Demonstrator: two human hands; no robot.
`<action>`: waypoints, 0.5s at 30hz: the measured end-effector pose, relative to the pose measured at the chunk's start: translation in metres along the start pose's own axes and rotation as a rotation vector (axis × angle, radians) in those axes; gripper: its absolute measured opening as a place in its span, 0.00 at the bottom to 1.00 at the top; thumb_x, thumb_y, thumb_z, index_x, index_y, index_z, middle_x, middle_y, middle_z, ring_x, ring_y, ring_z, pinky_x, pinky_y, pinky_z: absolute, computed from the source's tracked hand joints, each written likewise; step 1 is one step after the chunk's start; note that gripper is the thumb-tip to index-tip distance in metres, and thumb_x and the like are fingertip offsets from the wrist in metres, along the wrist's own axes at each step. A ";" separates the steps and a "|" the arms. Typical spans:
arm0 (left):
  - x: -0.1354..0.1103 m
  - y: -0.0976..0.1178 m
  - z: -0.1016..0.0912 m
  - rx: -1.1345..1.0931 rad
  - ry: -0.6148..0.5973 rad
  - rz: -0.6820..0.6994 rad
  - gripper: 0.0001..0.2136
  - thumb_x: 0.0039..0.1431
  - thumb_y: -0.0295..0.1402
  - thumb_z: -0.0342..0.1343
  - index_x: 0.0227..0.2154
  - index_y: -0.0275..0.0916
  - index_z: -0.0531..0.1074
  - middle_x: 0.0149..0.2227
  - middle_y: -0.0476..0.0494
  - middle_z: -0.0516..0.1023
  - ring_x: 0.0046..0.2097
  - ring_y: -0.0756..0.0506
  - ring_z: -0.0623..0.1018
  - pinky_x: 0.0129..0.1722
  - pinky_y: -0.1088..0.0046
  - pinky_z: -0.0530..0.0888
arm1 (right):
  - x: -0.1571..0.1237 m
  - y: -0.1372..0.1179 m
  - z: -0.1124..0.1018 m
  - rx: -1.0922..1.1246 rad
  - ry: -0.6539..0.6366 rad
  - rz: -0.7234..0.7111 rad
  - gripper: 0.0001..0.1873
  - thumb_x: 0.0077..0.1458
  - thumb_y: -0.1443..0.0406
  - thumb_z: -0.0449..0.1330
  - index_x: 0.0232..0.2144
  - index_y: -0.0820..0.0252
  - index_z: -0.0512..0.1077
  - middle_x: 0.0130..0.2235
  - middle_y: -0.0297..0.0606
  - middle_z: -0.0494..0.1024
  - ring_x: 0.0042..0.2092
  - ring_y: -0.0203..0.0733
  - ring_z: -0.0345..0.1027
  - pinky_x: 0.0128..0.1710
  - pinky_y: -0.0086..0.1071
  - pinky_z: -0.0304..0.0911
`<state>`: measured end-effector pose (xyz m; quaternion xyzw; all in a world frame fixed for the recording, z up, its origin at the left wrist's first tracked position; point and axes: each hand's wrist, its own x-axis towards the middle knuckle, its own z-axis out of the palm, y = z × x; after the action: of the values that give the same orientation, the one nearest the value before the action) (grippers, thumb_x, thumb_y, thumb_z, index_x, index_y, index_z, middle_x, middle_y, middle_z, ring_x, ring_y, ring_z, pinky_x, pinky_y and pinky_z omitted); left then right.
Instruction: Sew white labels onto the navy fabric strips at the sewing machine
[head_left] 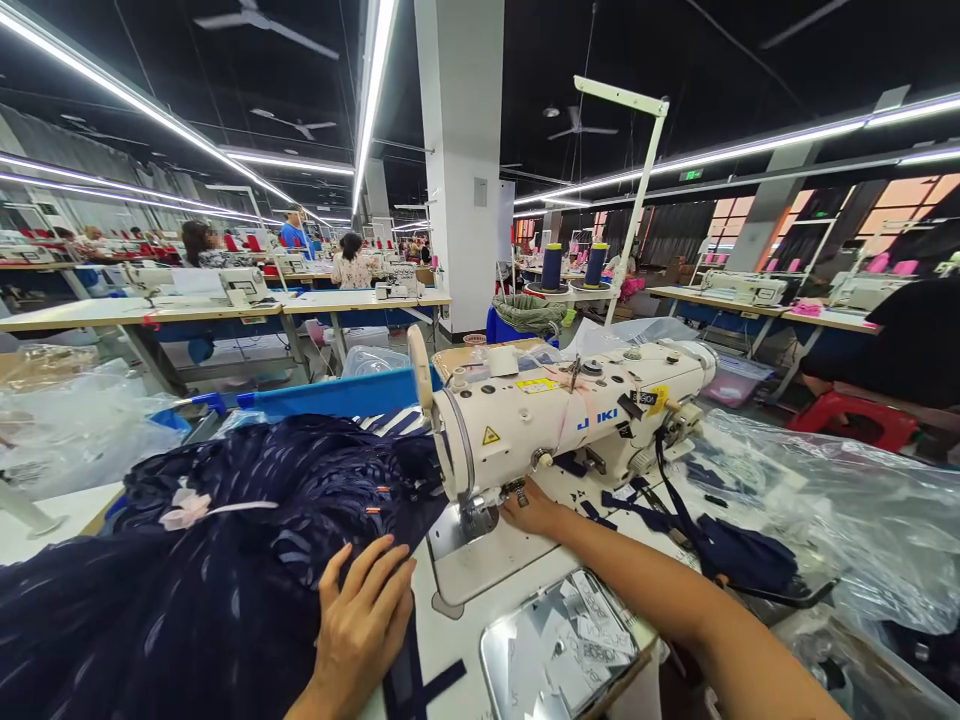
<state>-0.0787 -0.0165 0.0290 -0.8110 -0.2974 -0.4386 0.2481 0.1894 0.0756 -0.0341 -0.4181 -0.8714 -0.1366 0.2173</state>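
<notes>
My left hand (361, 618) lies with its fingers stretched out on a large heap of dark navy fabric (225, 600), at the heap's right edge. A pale pink flower (186, 508) with a light stem-like strip sits on the fabric. My right hand (534, 510) reaches under the arm of a white sewing machine (540, 420), close to the needle area. Its fingertips are hidden by the machine head, so I cannot tell what they hold. Navy straps (442, 683) lie on the table beside my left hand.
A metal tray (499, 640) of white printed labels (600, 630) sits below my right forearm. Navy scraps (637, 515) and clear plastic sheeting (862, 500) lie to the right. Behind the machine stand navy thread cones (596, 265), a blue bin (502, 325) and a pillar (465, 180); other people sit farther back.
</notes>
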 end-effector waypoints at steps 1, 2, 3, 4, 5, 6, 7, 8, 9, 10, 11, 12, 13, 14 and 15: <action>0.001 0.001 0.000 -0.004 0.005 -0.012 0.07 0.55 0.23 0.50 0.32 0.40 0.70 0.33 0.47 0.78 0.39 0.43 0.76 0.50 0.57 0.59 | 0.001 0.000 -0.001 0.001 -0.007 -0.003 0.15 0.54 0.69 0.46 0.19 0.60 0.65 0.22 0.41 0.69 0.28 0.43 0.62 0.30 0.39 0.63; 0.001 0.002 -0.001 -0.009 0.013 -0.023 0.07 0.55 0.23 0.49 0.31 0.39 0.70 0.33 0.46 0.78 0.39 0.43 0.76 0.49 0.57 0.60 | 0.002 0.001 -0.001 0.003 -0.015 -0.005 0.14 0.54 0.69 0.46 0.19 0.60 0.66 0.22 0.41 0.69 0.28 0.43 0.62 0.30 0.39 0.63; 0.002 0.003 -0.001 -0.011 0.021 -0.034 0.07 0.55 0.23 0.49 0.31 0.39 0.70 0.32 0.46 0.78 0.39 0.43 0.76 0.48 0.56 0.60 | 0.003 0.000 -0.002 0.004 -0.025 -0.006 0.14 0.54 0.69 0.46 0.20 0.60 0.66 0.23 0.40 0.69 0.28 0.42 0.62 0.31 0.39 0.63; 0.003 0.005 -0.002 -0.012 0.025 -0.039 0.07 0.55 0.23 0.49 0.31 0.39 0.70 0.32 0.46 0.77 0.39 0.43 0.75 0.48 0.56 0.60 | 0.004 0.000 -0.004 0.004 -0.035 -0.006 0.14 0.54 0.70 0.46 0.21 0.60 0.66 0.23 0.40 0.69 0.28 0.42 0.62 0.31 0.39 0.63; 0.003 0.005 -0.002 -0.012 0.025 -0.038 0.06 0.55 0.23 0.49 0.31 0.39 0.69 0.32 0.46 0.77 0.39 0.43 0.75 0.47 0.57 0.61 | 0.004 -0.001 -0.006 0.004 -0.045 -0.005 0.13 0.54 0.70 0.46 0.22 0.59 0.67 0.23 0.40 0.69 0.29 0.42 0.62 0.32 0.39 0.63; 0.004 0.006 -0.002 -0.010 0.022 -0.037 0.06 0.55 0.23 0.49 0.30 0.39 0.69 0.32 0.46 0.77 0.39 0.43 0.75 0.47 0.57 0.61 | 0.005 -0.003 -0.008 0.002 -0.055 -0.005 0.13 0.53 0.71 0.46 0.22 0.59 0.67 0.24 0.39 0.70 0.29 0.42 0.62 0.33 0.39 0.63; 0.004 0.006 -0.003 -0.007 0.019 -0.037 0.06 0.55 0.23 0.49 0.30 0.39 0.69 0.32 0.47 0.77 0.38 0.43 0.75 0.47 0.57 0.61 | 0.005 -0.005 -0.011 -0.001 -0.063 -0.006 0.14 0.53 0.72 0.46 0.23 0.59 0.68 0.24 0.39 0.70 0.30 0.42 0.63 0.34 0.39 0.63; 0.003 0.007 -0.003 -0.003 0.015 -0.036 0.06 0.55 0.23 0.49 0.30 0.39 0.69 0.32 0.47 0.77 0.38 0.43 0.75 0.47 0.57 0.61 | 0.004 -0.008 -0.015 -0.006 -0.069 -0.007 0.14 0.53 0.72 0.45 0.24 0.60 0.69 0.25 0.40 0.71 0.31 0.42 0.63 0.35 0.40 0.63; 0.003 0.007 -0.003 0.002 0.013 -0.034 0.06 0.55 0.23 0.49 0.30 0.39 0.69 0.32 0.47 0.77 0.38 0.43 0.75 0.47 0.57 0.61 | 0.004 -0.011 -0.019 -0.011 -0.072 -0.008 0.15 0.53 0.73 0.45 0.26 0.60 0.70 0.26 0.40 0.72 0.32 0.43 0.64 0.37 0.40 0.63; 0.003 0.007 -0.003 0.006 0.016 -0.031 0.06 0.55 0.23 0.49 0.30 0.39 0.69 0.31 0.46 0.77 0.38 0.43 0.75 0.47 0.57 0.61 | 0.004 -0.014 -0.023 -0.018 -0.074 -0.007 0.15 0.52 0.74 0.45 0.28 0.60 0.71 0.27 0.41 0.72 0.33 0.44 0.65 0.38 0.41 0.62; 0.002 0.007 -0.004 0.010 0.018 -0.029 0.06 0.55 0.23 0.49 0.30 0.38 0.69 0.31 0.46 0.77 0.38 0.42 0.75 0.46 0.56 0.61 | 0.003 -0.017 -0.027 -0.023 -0.076 -0.006 0.16 0.52 0.74 0.44 0.30 0.61 0.71 0.28 0.42 0.73 0.34 0.44 0.65 0.39 0.41 0.62; 0.002 0.006 -0.004 0.012 0.020 -0.026 0.06 0.55 0.23 0.49 0.30 0.38 0.69 0.31 0.46 0.77 0.38 0.42 0.75 0.46 0.56 0.61 | 0.003 -0.020 -0.031 -0.028 -0.077 -0.003 0.16 0.52 0.75 0.45 0.31 0.61 0.72 0.28 0.43 0.73 0.35 0.45 0.65 0.40 0.42 0.62; 0.001 0.006 -0.004 0.014 0.021 -0.025 0.06 0.55 0.22 0.49 0.30 0.38 0.69 0.31 0.46 0.77 0.39 0.42 0.75 0.46 0.56 0.61 | 0.003 -0.022 -0.035 -0.030 -0.079 0.001 0.17 0.52 0.75 0.45 0.33 0.62 0.72 0.29 0.43 0.74 0.35 0.45 0.66 0.40 0.42 0.62; 0.000 0.006 -0.004 0.014 0.020 -0.024 0.06 0.55 0.22 0.49 0.30 0.38 0.69 0.32 0.45 0.77 0.39 0.42 0.75 0.46 0.56 0.61 | 0.004 -0.024 -0.038 -0.030 -0.081 0.003 0.17 0.51 0.76 0.45 0.34 0.62 0.72 0.29 0.44 0.74 0.35 0.45 0.66 0.40 0.41 0.61; 0.000 0.006 -0.004 0.015 0.018 -0.024 0.06 0.55 0.22 0.49 0.30 0.38 0.69 0.32 0.45 0.77 0.39 0.42 0.75 0.46 0.56 0.61 | 0.004 -0.026 -0.041 -0.026 -0.085 0.005 0.16 0.51 0.76 0.46 0.34 0.63 0.72 0.30 0.44 0.74 0.36 0.46 0.66 0.40 0.41 0.61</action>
<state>-0.0765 -0.0236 0.0298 -0.8015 -0.3081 -0.4465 0.2515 0.1775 0.0455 0.0020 -0.4283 -0.8770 -0.1294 0.1749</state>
